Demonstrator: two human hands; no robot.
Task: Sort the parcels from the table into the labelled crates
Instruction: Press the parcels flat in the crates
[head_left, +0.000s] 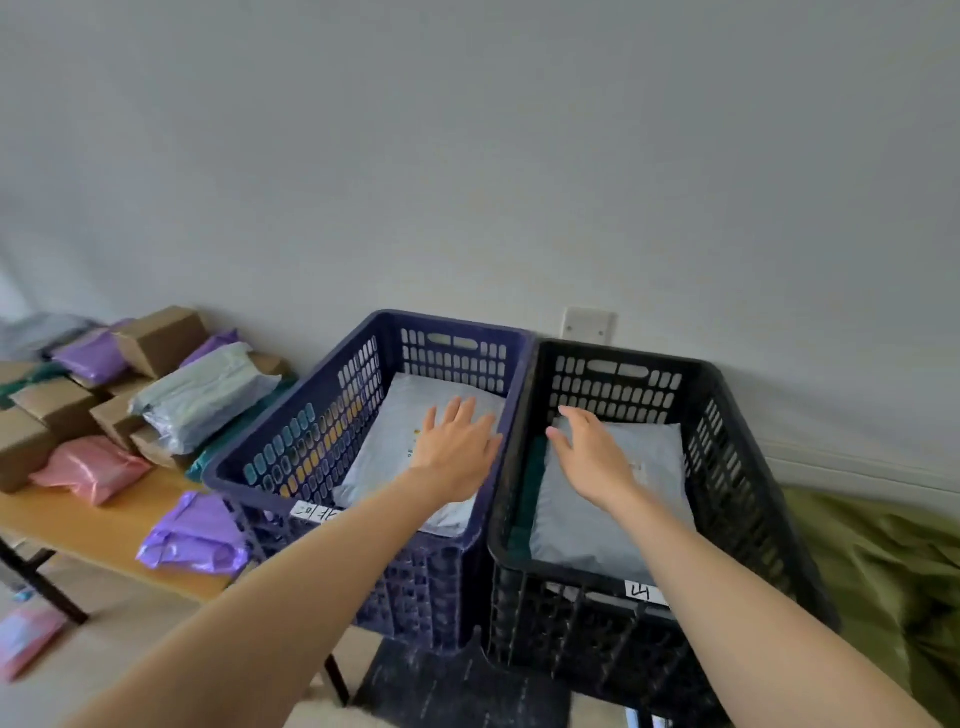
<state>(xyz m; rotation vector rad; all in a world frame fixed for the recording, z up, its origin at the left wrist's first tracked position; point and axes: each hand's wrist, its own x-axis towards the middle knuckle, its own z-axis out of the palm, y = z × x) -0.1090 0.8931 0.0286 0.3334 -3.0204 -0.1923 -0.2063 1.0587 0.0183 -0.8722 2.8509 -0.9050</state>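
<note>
Two labelled crates stand side by side against the wall: a dark blue crate (363, 358) on the left and a black crate (737, 415) on the right. Each holds a grey parcel, one in the blue crate (384, 447) and one in the black crate (660, 457). My left hand (457, 441) hovers flat with straight fingers over the blue crate's parcel. My right hand (592, 452) is spread open over the parcel in the black crate. Neither hand holds anything. On the wooden table (93, 525) at left lie more parcels: brown boxes (57, 410), a pink bag (88, 467), purple bags (197, 535) and a grey bag (202, 395).
White paper labels sit on the front rims of the blue crate (317, 513) and the black crate (644, 592). A green cloth (883, 571) lies on the floor at right. A pink parcel (26, 639) rests on the floor under the table's left side. A wall socket (587, 325) sits behind the crates.
</note>
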